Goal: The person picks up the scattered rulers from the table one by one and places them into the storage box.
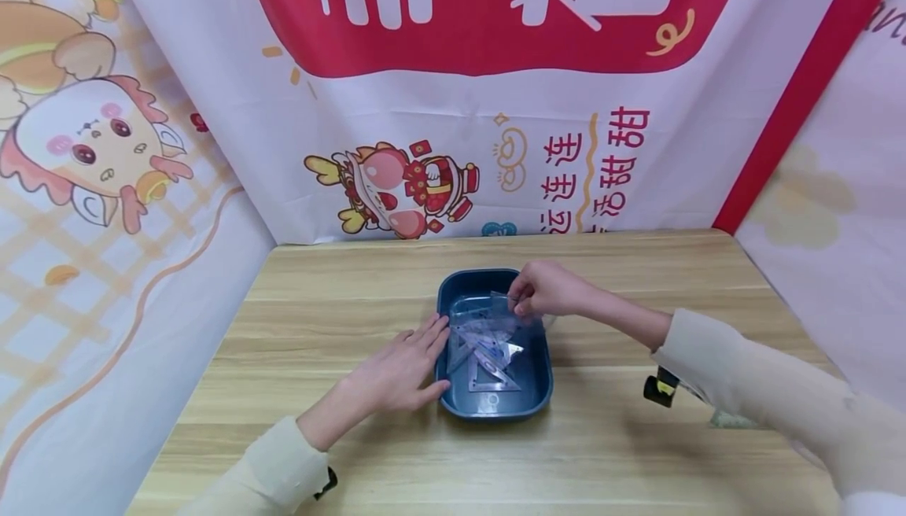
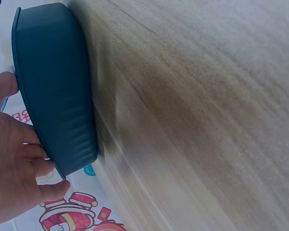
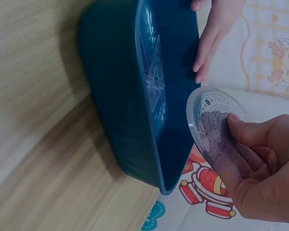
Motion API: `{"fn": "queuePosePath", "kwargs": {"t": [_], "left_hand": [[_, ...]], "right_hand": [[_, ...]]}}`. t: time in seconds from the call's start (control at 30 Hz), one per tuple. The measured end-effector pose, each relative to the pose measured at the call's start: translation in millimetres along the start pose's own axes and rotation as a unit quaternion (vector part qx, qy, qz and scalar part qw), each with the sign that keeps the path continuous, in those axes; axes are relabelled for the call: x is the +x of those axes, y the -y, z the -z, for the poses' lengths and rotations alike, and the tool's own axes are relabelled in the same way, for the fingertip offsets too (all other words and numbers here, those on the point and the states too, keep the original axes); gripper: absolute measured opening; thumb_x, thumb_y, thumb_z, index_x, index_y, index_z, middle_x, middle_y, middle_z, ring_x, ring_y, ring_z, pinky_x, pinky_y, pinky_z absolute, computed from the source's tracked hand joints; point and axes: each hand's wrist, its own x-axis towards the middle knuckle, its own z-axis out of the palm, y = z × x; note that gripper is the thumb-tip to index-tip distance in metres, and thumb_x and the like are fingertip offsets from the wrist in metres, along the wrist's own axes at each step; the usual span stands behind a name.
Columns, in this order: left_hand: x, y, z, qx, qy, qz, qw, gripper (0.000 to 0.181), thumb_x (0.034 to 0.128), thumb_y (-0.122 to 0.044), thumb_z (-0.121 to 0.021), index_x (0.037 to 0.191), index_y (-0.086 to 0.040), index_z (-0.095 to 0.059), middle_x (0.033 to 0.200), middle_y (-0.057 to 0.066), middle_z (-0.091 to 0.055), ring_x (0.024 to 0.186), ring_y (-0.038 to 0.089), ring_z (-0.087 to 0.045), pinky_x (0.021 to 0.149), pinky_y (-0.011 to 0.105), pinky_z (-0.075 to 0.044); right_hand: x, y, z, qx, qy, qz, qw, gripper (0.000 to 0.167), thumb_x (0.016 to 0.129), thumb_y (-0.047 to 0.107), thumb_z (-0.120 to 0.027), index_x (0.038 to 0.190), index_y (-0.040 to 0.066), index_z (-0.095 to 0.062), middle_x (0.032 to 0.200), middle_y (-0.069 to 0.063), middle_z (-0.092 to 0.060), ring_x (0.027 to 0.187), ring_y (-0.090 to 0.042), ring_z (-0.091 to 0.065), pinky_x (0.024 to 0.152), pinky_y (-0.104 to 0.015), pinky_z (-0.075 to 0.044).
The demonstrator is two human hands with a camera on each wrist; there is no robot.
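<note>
A dark blue plastic basin (image 1: 541,390) stands on the wooden table, holding several clear set squares (image 1: 488,387) that overlap one another. Along its left rim rests my left hand (image 1: 406,366), fingers straight and spread; the left wrist view shows the fingertips on the rim. Over the basin's far right part, my right hand (image 1: 552,288) pinches a clear semicircular protractor (image 3: 207,125) between thumb and fingers. That protractor is held above the rim in the right wrist view, with its curved scaled edge showing. Some pieces in the basin are hard to tell apart.
The wood-grain tabletop (image 1: 340,288) ends at a printed white and red cloth (image 1: 425,99) hanging at the back. More printed cloth (image 1: 177,304) hangs on the left side. Dark wrist straps (image 1: 660,392) show by the sleeves.
</note>
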Motion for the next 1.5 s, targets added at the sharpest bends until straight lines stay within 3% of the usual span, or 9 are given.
{"fn": "queuePosePath", "kwargs": {"t": [0.27, 0.47, 0.77, 1.1, 1.5], "left_hand": [[-2.0, 0.1, 0.5, -0.001, 0.007, 0.002, 1.0, 0.084, 0.0985, -0.061, -0.044, 0.157, -0.004, -0.027, 0.167, 0.016, -0.017, 0.155, 0.031, -0.016, 0.117, 0.054, -0.036], [-3.1, 0.7, 0.3, -0.006, 0.007, 0.002, 1.0, 0.083, 0.0986, -0.06, -0.045, 0.157, -0.004, -0.027, 0.167, 0.016, -0.017, 0.155, 0.031, -0.016, 0.116, 0.055, -0.036], [-3.2, -0.7, 1.6, -0.009, 0.002, -0.006, 0.9999, 0.082, 0.0991, -0.059, -0.045, 0.156, -0.002, -0.029, 0.166, 0.017, -0.019, 0.155, 0.032, -0.017, 0.116, 0.055, -0.037], [-0.9, -1.7, 0.6, -0.008, 0.006, -0.004, 0.9999, 0.082, 0.0991, -0.059, -0.045, 0.156, -0.003, -0.029, 0.167, 0.016, -0.017, 0.155, 0.032, -0.018, 0.117, 0.054, -0.036], [0.4, -2.1, 3.1, -0.009, 0.015, 0.005, 0.9998, 0.083, 0.0986, -0.059, -0.046, 0.156, -0.003, -0.028, 0.167, 0.015, -0.017, 0.155, 0.032, -0.017, 0.117, 0.054, -0.036]], "right_hand": [[17.0, 5.6, -2.7, -0.044, 0.017, 0.041, 0.998, 0.01, 0.089, -0.001, -0.07, 0.09, 0.005, -0.079, 0.082, -0.003, -0.075, 0.068, -0.008, -0.066, 0.066, -0.023, -0.059], [31.7, 7.8, -7.2, -0.069, 0.06, 0.05, 0.9945, 0.015, 0.09, -0.003, -0.067, 0.089, 0.006, -0.078, 0.081, -0.004, -0.073, 0.065, -0.009, -0.065, 0.066, -0.022, -0.058], [49.8, 17.7, -19.9, -0.18, 0.087, 0.048, 0.9787, 0.012, 0.09, 0.001, -0.069, 0.089, 0.008, -0.079, 0.082, 0.0, -0.073, 0.07, -0.007, -0.063, 0.073, -0.025, -0.059], [63.7, 20.4, -29.6, -0.191, 0.129, 0.019, 0.9728, 0.014, 0.091, 0.001, -0.068, 0.091, 0.009, -0.079, 0.086, -0.001, -0.073, 0.068, -0.009, -0.064, 0.066, -0.024, -0.058], [66.7, 9.5, -44.6, -0.208, 0.129, 0.007, 0.9694, 0.024, 0.092, -0.003, -0.062, 0.099, 0.011, -0.079, 0.096, -0.003, -0.075, 0.077, -0.013, -0.065, 0.077, -0.031, -0.061]]}}
